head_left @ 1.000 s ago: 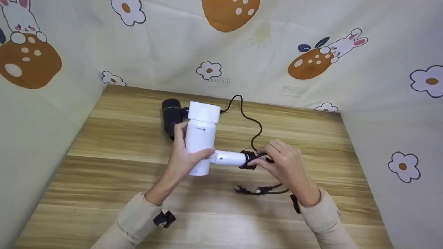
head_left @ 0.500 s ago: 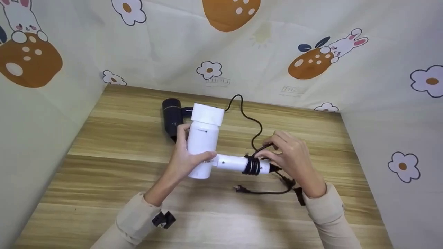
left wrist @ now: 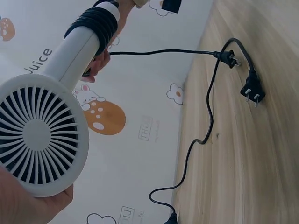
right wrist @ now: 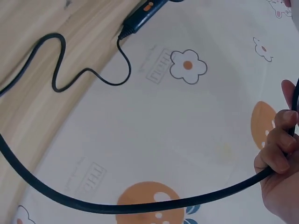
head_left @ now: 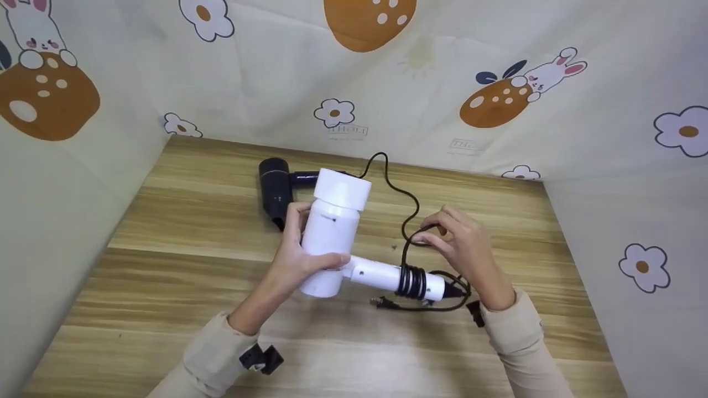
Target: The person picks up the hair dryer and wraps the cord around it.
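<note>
A white hair dryer [head_left: 332, 235] is held up over the table by my left hand [head_left: 296, 257], whose thumb and fingers wrap its body. Its round slotted grille [left wrist: 37, 135] faces the left wrist camera. Several turns of black cord [head_left: 412, 282] are wound round the white handle, which points right and tilts down. My right hand [head_left: 464, 243] pinches a stretch of this cord above the coil; in the right wrist view the curled fingers [right wrist: 278, 151] grip it, and the cord sags in a long curve. One two-pin plug [head_left: 384, 302] shows below the handle.
A black hair dryer [head_left: 275, 185] lies on the wooden table [head_left: 182, 221] at the back, partly behind the white one. Its thin cord [head_left: 406, 193] snakes right along the tabletop. Two plugs show in the left wrist view, one of them a black plug [left wrist: 252, 87]. Printed cloth walls [head_left: 265, 72] enclose the table.
The white hair dryer has shifted right and towards me, its handle end swinging down. My right hand has moved up off the handle, drawing a length of cord away from the coil.
</note>
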`<state>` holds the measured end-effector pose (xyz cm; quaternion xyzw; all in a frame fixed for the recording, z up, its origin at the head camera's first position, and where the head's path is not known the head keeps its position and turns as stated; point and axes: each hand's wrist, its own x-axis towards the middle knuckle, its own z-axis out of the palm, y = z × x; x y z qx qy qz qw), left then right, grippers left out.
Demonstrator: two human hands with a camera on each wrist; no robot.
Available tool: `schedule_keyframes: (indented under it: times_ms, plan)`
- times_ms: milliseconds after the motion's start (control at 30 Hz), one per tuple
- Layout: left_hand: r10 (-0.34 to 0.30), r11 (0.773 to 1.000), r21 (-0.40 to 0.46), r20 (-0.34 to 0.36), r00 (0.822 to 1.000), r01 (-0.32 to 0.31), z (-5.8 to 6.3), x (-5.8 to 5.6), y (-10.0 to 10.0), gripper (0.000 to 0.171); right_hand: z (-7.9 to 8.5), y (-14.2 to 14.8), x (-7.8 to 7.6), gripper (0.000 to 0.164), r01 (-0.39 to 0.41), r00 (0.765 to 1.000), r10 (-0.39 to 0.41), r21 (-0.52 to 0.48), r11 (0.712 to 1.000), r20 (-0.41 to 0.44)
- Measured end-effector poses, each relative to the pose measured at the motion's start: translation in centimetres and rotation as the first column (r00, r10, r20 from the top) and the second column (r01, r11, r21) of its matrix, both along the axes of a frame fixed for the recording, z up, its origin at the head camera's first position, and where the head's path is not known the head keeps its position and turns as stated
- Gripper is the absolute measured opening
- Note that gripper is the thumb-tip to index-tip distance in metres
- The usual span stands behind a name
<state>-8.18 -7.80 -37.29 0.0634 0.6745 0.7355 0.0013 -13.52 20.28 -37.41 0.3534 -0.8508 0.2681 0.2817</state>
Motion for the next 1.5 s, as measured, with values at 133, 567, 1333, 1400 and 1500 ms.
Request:
schedule_keyframes:
  times_ms: [133,567,1333,1400,1500]
  plan:
    - [0.020,0.997,0.070,-0.001,1.000,-0.020,0.2,0.0,0.0,0.079,-0.3,-0.9,0.1,0.030,-0.080,0.996,0.080,0.001,0.997,-0.031]
    - [0.246,0.938,0.243,0.034,0.969,-0.247,0.6,-1.0,0.1,0.071,-2.0,-2.7,2.4,0.013,0.067,0.998,-0.063,0.184,0.981,-0.031]
    - [0.370,0.927,0.111,-0.128,0.920,-0.358,-0.5,-2.2,-0.2,0.083,1.5,-3.6,5.6,0.016,-0.052,0.994,0.069,0.190,0.980,-0.083]
    - [0.362,0.932,0.090,-0.139,0.922,-0.352,-0.5,-2.2,-0.1,0.084,1.9,-3.4,5.7,0.016,-0.039,0.993,0.060,0.198,0.980,-0.101]
    - [0.327,0.945,0.046,-0.154,0.932,-0.323,-0.6,-2.1,0.2,0.084,2.3,-3.1,5.6,0.012,-0.027,0.993,0.048,0.188,0.982,-0.107]
